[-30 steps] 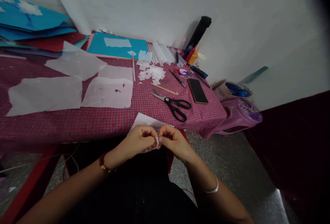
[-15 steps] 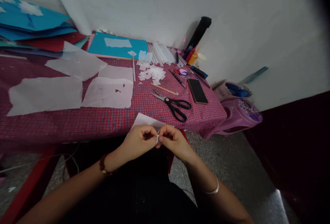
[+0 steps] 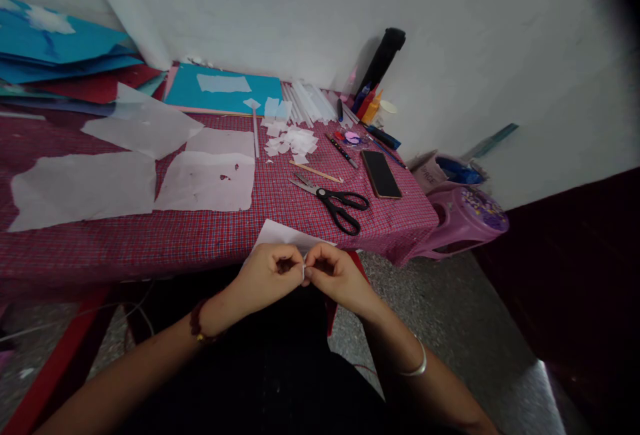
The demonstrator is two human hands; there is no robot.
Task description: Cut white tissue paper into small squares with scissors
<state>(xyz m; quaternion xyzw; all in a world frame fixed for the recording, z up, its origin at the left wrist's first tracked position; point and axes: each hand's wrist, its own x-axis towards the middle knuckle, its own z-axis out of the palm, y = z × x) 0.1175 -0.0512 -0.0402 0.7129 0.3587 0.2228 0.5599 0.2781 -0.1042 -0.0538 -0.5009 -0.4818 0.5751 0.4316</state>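
My left hand and my right hand meet fingertip to fingertip in front of the table edge. Between them they pinch a small white piece of paper, mostly covered by the fingers. Behind the hands a larger white sheet lies at the table's edge, its lower part hidden. Just beyond it rest black-handled scissors with the blades parted. A thin wooden stick lies past the scissors, close to a pile of small cut white paper pieces.
Torn white sheets cover the left of the checked tablecloth. A phone, a pen and paint bottles are on the right. Blue card lies by the wall. A pink stool stands beyond the table's right end.
The view has shifted slightly. Both hands keep their pinch, and the white paper piece between the fingertips now looks thinner. The objects on the table stay in place.
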